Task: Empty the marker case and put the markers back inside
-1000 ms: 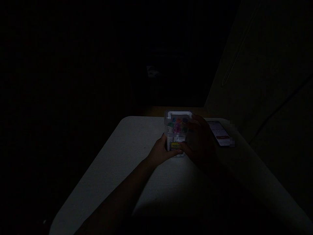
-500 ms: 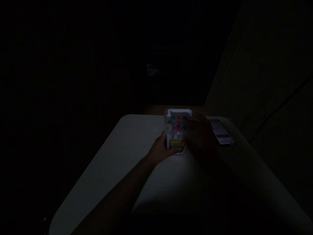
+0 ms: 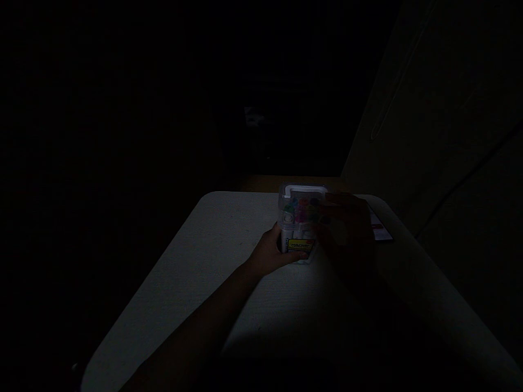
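Note:
A clear plastic marker case (image 3: 300,226) with a white carry handle stands upright on the table, a yellow label on its front. Colourful marker caps show through its upper part. My left hand (image 3: 270,253) wraps round the lower left of the case, its thumb across the label. In deep shadow, my right hand (image 3: 347,223) is at the upper right side of the case, fingers near the lid and thumb lower down. Its fingertips seem to grip the case edge, though the darkness hides the exact contact.
The white table (image 3: 196,261) has rounded corners and lies mostly in dim light. A phone (image 3: 381,230) with a lit screen rests behind my right hand, partly covered by it. A wall with a dark cable (image 3: 461,182) runs along the right.
The case has shifted slightly to the right and towards me, my left hand still round it. My right hand has moved right and now covers more of the phone.

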Action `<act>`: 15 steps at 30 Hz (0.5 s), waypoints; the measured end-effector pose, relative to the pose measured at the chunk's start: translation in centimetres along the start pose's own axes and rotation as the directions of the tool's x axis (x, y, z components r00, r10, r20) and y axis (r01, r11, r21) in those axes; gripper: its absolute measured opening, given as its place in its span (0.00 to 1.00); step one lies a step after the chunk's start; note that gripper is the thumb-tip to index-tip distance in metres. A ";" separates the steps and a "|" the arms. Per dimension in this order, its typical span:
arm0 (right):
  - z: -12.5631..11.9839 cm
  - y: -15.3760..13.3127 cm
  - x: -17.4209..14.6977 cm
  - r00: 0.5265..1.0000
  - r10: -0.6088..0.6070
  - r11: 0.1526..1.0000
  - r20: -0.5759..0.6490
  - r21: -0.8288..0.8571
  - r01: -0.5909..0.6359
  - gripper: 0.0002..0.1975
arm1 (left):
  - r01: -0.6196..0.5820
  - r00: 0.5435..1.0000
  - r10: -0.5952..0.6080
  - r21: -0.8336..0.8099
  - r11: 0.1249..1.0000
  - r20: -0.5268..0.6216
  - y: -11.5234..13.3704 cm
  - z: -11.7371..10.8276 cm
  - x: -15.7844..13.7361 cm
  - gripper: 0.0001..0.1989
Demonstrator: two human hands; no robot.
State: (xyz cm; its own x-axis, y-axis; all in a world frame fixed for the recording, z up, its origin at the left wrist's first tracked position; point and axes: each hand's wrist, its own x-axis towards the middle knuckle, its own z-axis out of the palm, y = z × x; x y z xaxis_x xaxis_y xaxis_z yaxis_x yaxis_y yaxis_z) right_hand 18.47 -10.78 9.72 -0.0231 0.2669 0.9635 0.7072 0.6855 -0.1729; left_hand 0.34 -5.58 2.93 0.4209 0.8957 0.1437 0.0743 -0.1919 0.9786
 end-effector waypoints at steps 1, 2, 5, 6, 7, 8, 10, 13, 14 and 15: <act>0.0 0.0 0.0 1.000 0.002 1.000 -0.003 -0.007 -0.002 0.10 | -0.002 1.000 0.002 0.008 1.000 -0.005 0.0 0.0 0.0 0.32; 0.1 -0.1 0.0 1.000 0.007 1.000 -0.002 -0.015 -0.007 0.10 | -0.004 1.000 0.004 0.013 1.000 -0.008 0.0 0.0 0.0 0.33; 0.2 -0.2 0.0 1.000 0.011 1.000 -0.007 -0.021 -0.012 0.09 | -0.016 1.000 0.016 0.015 1.000 -0.012 -0.1 -0.1 0.0 0.33; 0.2 -0.2 0.0 1.000 0.012 1.000 -0.010 -0.020 -0.012 0.09 | -0.016 1.000 0.016 0.016 1.000 -0.009 -0.1 -0.1 0.0 0.33; 0.2 -0.2 0.0 1.000 0.014 1.000 -0.013 -0.018 -0.014 0.09 | -0.017 1.000 0.017 0.020 1.000 -0.011 0.0 -0.1 0.0 0.32; 0.2 -0.2 0.1 1.000 0.017 1.000 -0.010 -0.014 -0.017 0.09 | -0.016 1.000 0.017 0.025 1.000 -0.013 0.0 -0.1 0.0 0.32; 0.2 -0.3 0.1 1.000 0.024 1.000 -0.009 0.000 -0.024 0.08 | -0.011 1.000 0.012 0.043 0.999 -0.015 0.1 -0.1 0.0 0.31; 0.2 -0.3 0.2 1.000 0.022 0.999 -0.015 0.024 -0.022 0.08 | -0.004 1.000 0.005 0.061 0.998 -0.023 0.2 -0.1 -0.1 0.30; 0.2 -0.4 0.2 1.000 0.021 0.999 -0.023 0.027 -0.020 0.08 | -0.002 1.000 0.003 0.063 0.998 -0.019 0.2 -0.1 -0.1 0.30; 0.3 -0.3 0.2 0.999 0.015 1.000 -0.034 0.026 -0.014 0.08 | -0.004 1.000 0.005 0.067 0.998 -0.018 0.2 -0.1 -0.1 0.30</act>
State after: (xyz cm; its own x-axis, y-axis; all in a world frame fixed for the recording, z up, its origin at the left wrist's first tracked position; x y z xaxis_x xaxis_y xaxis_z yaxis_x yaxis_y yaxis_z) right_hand 18.01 -10.76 9.91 0.0116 0.2535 0.9673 0.6887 0.6993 -0.1916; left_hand 0.20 -5.63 3.16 0.4053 0.9016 0.1511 0.1329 -0.2216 0.9660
